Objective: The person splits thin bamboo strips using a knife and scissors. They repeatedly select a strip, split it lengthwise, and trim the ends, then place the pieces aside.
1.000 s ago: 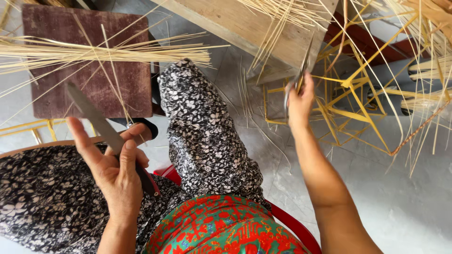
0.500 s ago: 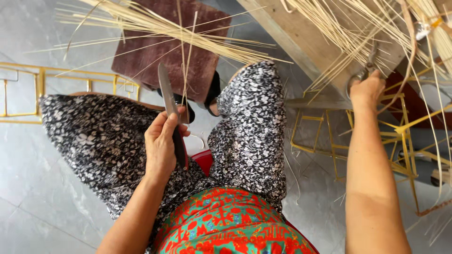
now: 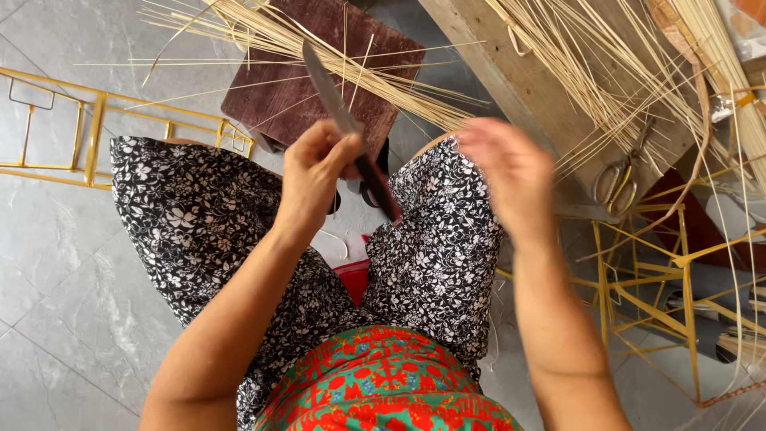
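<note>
My left hand (image 3: 315, 172) grips the dark handle of a long knife (image 3: 331, 100), its grey blade pointing up and away over a dark red-brown board (image 3: 279, 100). My right hand (image 3: 511, 172) is blurred by motion above my right knee, fingers loosely curled; nothing shows in it. A pair of scissors (image 3: 618, 179) lies on the wooden plank (image 3: 527, 88) just right of that hand. Thin bamboo strips (image 3: 263, 32) fan across the board and plank. My legs in black-and-white floral fabric (image 3: 191, 215) fill the middle.
A yellow bamboo frame (image 3: 96, 120) lies on the grey tiled floor at left. Another yellow frame structure (image 3: 662, 279) stands at right under the plank. A red stool edge (image 3: 351, 275) shows between my knees. More strips hang at top right.
My right hand has come away from the scissors on the plank and swung left toward the knee. My left hand with the knife has tilted upward; the view has shifted left.
</note>
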